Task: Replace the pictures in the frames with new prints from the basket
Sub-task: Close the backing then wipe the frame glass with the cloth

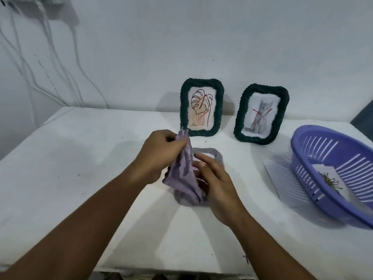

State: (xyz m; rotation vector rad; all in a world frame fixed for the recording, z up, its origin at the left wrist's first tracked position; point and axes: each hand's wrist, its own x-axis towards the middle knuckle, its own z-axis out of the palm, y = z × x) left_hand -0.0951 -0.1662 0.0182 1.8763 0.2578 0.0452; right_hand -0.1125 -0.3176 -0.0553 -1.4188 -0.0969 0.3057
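Note:
A soft lilac frame lies on the white table in front of me. My left hand pinches its lilac fabric back flap and lifts it up. My right hand rests on the frame beside the flap, fingers slightly bent; what it holds is hidden. Two dark green braided frames stand against the wall: one with a leaf drawing, one with a cat photo, both pictures crossed in red. A purple slotted basket at the right holds a print.
A white sheet of paper lies on the table partly under the basket's left side. White cables hang down the wall at the left. The table's front edge runs below my forearms.

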